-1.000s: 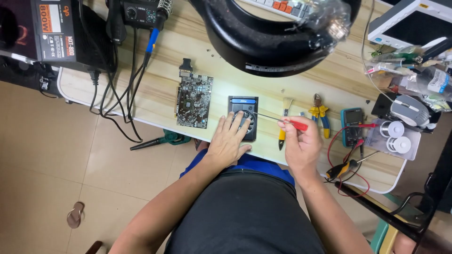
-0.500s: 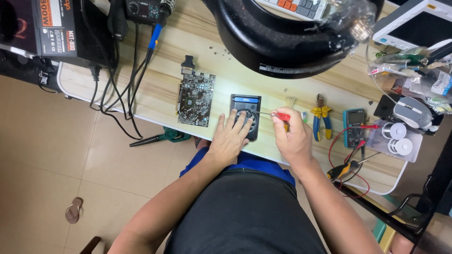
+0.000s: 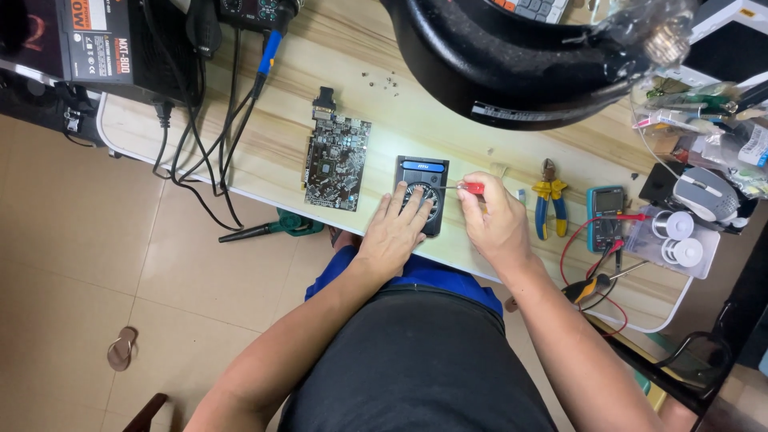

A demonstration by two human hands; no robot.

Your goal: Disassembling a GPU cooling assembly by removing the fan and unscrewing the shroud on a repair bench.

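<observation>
The left hand (image 3: 394,232) lay flat, open, on the fan (image 3: 422,194) at the desk's (image 3: 240,152) near edge. The right hand (image 3: 494,220) pinched a screwdriver (image 3: 466,188), its tip at the fan.

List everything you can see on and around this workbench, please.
Black fan cooler with blue strip: one, desk front edge, under the left hand.
Red-handled screwdriver: one, tip over the cooler.
Dark circuit board: one, left of the cooler.
Yellow-and-blue pliers: one, right of the hands.
Teal multimeter with red leads: one, far right.
White solder spools: two, right end.
Black ring lamp: one, above the desk.
Black power supply box: one, top left.
Brown sandal: one, on the floor.
Left hand: flat on the cooler.
Right hand: grip around the screwdriver.
</observation>
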